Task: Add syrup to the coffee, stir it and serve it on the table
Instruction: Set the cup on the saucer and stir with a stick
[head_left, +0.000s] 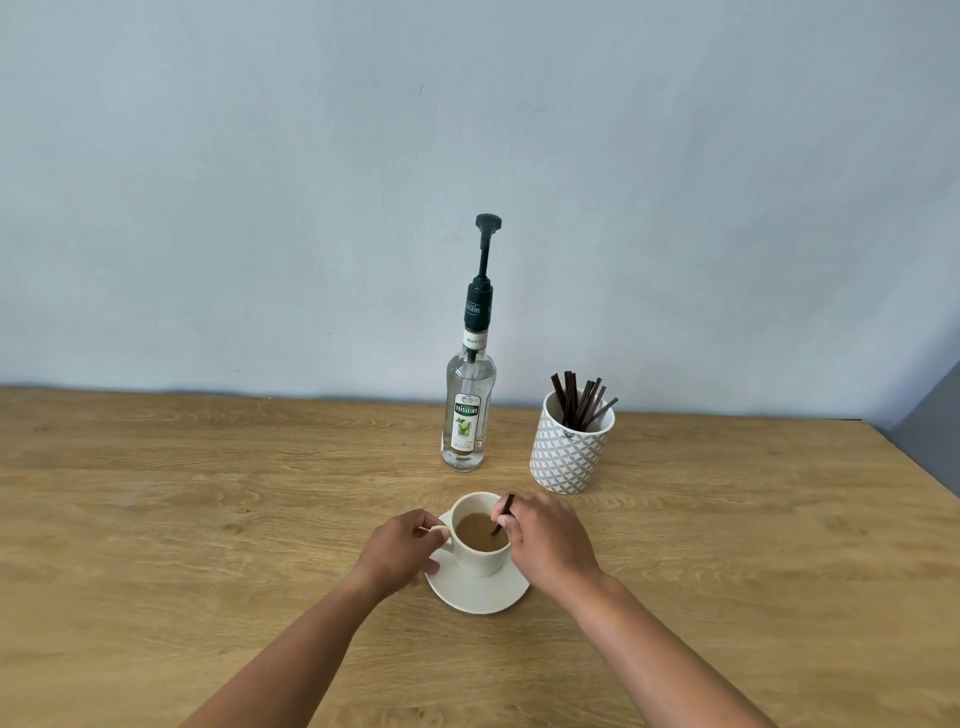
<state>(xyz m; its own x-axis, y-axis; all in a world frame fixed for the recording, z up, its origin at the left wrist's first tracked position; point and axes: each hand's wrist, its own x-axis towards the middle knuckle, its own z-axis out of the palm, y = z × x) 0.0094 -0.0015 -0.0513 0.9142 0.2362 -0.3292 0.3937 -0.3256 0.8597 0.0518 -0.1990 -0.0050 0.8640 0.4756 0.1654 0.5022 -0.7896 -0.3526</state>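
Observation:
A white cup (480, 561) of milky coffee stands on a white saucer (480, 597) in the middle of the wooden table (208, 519). My left hand (400, 548) grips the cup's handle on the cup's left side. My right hand (545, 540) pinches a dark stir stick (504, 514) whose lower end dips into the coffee. Behind the cup stands a clear syrup bottle (467, 415) with a dark pump on top, upright and untouched.
A white patterned holder (569, 457) with several dark stir sticks stands to the right of the bottle. A pale blue wall runs along the table's far edge. The table's right edge slants in at the far right.

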